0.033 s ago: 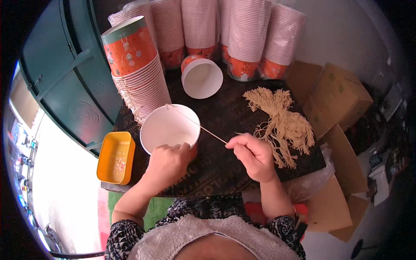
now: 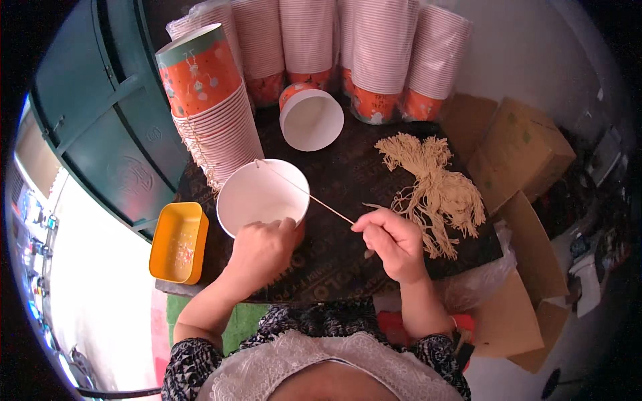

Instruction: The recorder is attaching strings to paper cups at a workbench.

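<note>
A white-lined paper bucket [image 2: 257,194] stands tilted on the dark table, its open mouth facing me. My left hand [image 2: 261,250] is closed on the near rim, with the fingertips inside. A thin tan cord [image 2: 331,208] runs taut from the bucket's far rim down to the right. My right hand [image 2: 393,244] pinches the cord's near end between thumb and fingers. To the right of that hand lies a bundle of tan cords [image 2: 445,194]. Behind my left hand rises a stack of nested paper buckets [image 2: 217,127], with cords hanging along its left side.
A yellow plastic tub [image 2: 157,250] with small bits inside sits at the table's left edge. Another paper bucket [image 2: 312,121] lies on its side farther back. Tall wrapped bucket stacks [image 2: 384,50] line the back. Cardboard boxes [image 2: 525,144] stand to the right, a green metal door [image 2: 127,127] to the left.
My right hand has shifted very slightly to the right with the cord. My left hand and the bucket are practically unmoved.
</note>
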The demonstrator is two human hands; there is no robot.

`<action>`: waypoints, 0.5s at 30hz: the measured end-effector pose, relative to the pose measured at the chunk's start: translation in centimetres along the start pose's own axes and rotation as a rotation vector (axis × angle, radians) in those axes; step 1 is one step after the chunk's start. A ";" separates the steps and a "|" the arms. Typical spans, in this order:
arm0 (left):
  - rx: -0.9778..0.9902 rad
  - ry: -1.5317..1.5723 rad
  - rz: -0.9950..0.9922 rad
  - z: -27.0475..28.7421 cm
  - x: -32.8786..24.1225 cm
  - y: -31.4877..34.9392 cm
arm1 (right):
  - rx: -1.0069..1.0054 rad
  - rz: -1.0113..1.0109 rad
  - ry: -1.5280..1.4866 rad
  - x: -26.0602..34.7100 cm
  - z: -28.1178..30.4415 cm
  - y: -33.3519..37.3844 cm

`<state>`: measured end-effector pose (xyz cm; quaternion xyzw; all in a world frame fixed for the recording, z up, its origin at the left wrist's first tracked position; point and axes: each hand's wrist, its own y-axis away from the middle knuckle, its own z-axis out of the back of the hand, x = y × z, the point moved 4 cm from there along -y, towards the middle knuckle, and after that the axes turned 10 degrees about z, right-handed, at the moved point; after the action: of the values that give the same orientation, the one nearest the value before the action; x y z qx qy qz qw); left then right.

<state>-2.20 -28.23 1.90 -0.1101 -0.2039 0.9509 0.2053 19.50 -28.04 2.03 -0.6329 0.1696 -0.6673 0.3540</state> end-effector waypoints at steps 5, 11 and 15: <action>-0.167 0.139 0.007 0.5 -2.5 -2.0 | -0.404 -0.243 -0.881 -3.2 -0.6 2.8; -0.401 0.565 -0.203 0.3 -4.6 0.5 | -0.506 -0.255 -1.208 -5.0 -1.0 2.7; -0.051 0.688 0.019 -2.6 -5.6 1.3 | -0.480 -0.182 -1.322 -5.1 -1.5 2.6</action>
<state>3.14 -30.83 -0.29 -0.4313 -0.1456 0.8545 0.2502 18.47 -26.66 -3.59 -0.9776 0.0082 -0.1146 0.1762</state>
